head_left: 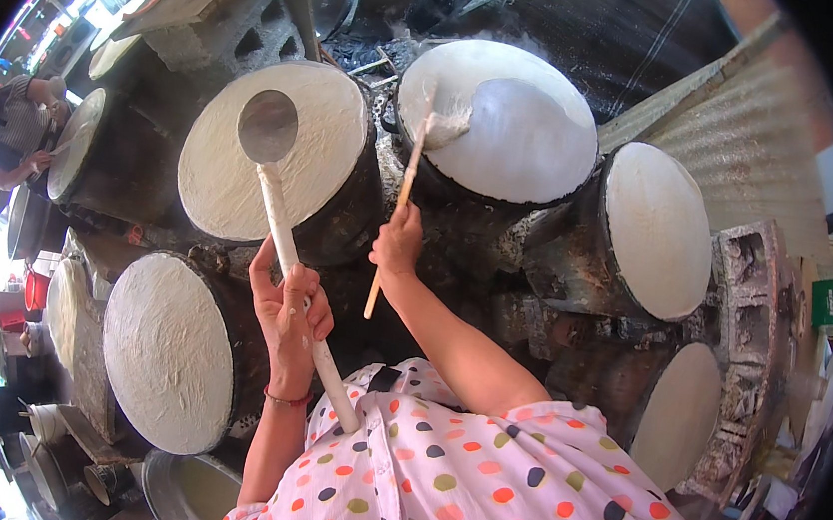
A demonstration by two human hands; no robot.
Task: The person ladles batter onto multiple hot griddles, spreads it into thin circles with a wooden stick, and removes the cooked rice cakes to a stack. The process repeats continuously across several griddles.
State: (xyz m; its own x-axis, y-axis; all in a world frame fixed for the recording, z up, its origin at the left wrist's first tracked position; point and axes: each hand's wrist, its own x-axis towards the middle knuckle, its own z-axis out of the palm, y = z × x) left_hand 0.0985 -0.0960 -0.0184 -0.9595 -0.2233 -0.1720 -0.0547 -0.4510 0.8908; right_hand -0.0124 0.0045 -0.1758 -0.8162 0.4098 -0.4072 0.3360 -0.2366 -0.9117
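Observation:
My left hand (293,318) is wrapped round the long pale handle of a ladle-like tool (283,222). The tool's round grey metal end (268,125) shows against a broad, cream-coated round top (207,170); I cannot tell whether it touches it. My right hand (399,243) grips the thin wooden stick of a brush-like tool (410,169). Its pale, shaggy head (446,128) is over a second large white round top (562,104), beside a smooth grey patch on it. Its contact with that top is unclear. Both round tops sit on dark, sooty drum-like bases.
More white round tops stand at right (655,233), lower right (677,416) and lower left (167,351). A metal pot (194,489) of pale liquid is at bottom left. Concrete blocks (747,312) edge the right side. Another person (18,126) works at far left.

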